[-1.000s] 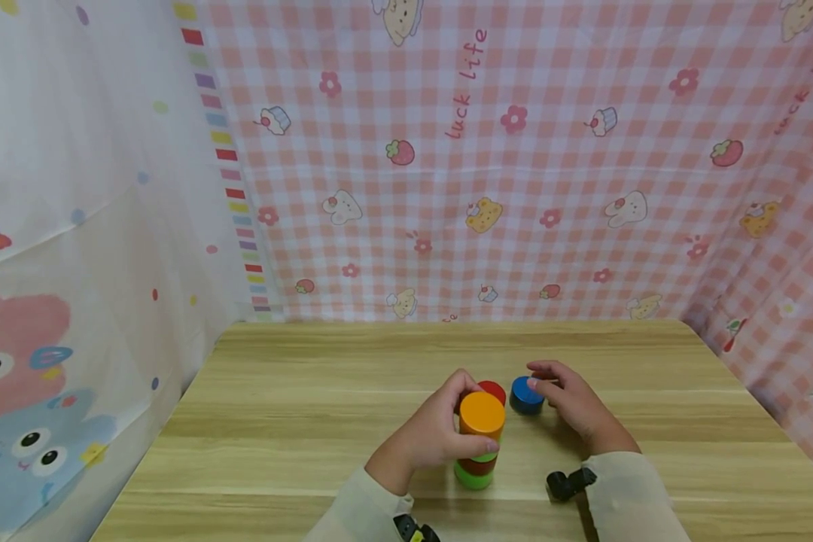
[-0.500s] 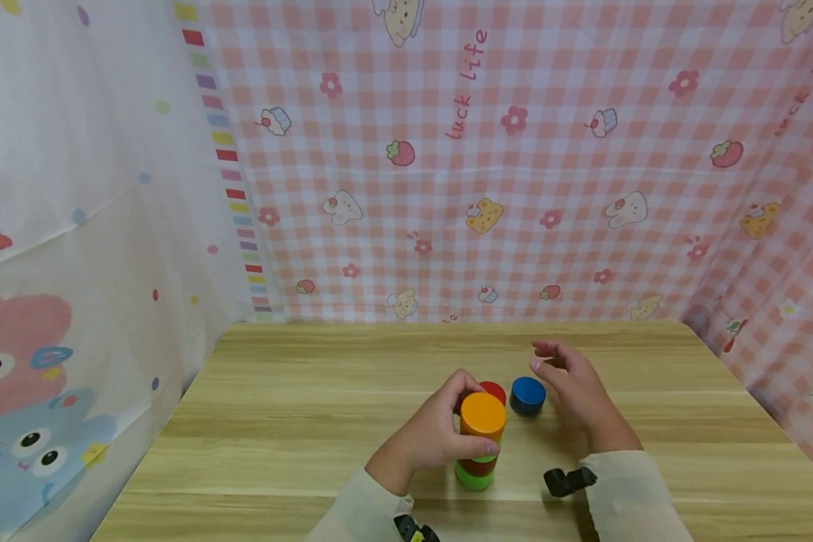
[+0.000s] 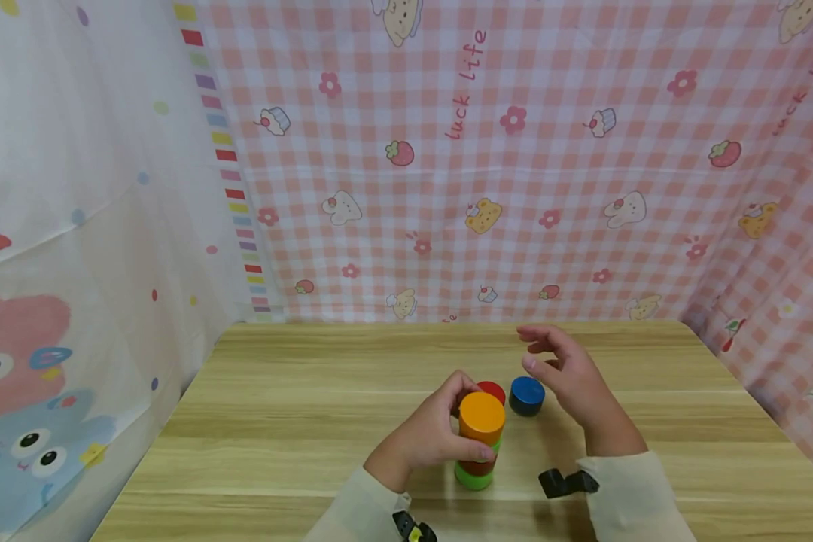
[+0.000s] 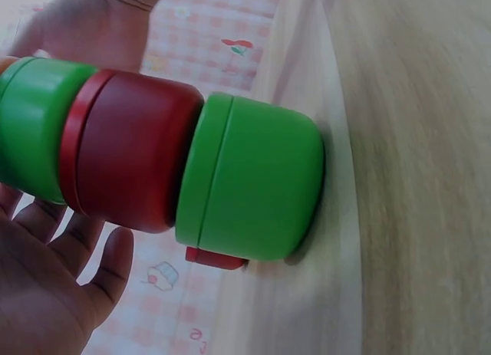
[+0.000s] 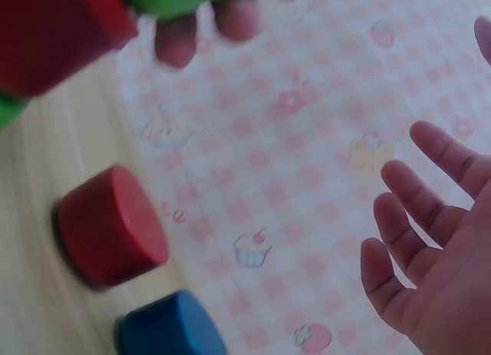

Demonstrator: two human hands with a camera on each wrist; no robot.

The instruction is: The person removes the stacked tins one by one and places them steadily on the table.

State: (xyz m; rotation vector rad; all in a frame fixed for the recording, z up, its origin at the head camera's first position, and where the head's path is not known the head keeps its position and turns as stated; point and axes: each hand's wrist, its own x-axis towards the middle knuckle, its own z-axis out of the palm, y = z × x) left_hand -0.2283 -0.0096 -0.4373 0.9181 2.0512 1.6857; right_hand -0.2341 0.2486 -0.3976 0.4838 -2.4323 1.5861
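And I'm counting six round blocks! Four make one stack [image 3: 482, 433]: one orange block [image 3: 482, 412], two green blocks [image 4: 253, 179], one red block [image 4: 138, 148]. Two stand beyond the stack: a second red block [image 5: 111, 228], one blue block [image 3: 527, 396]. Two hands, left hand [image 3: 440, 429] at the stack, right hand [image 3: 569, 376] beyond it; one table [image 3: 278, 421] beneath.

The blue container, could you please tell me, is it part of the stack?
No, the blue container stands on the table, apart from the stack held by the left hand.
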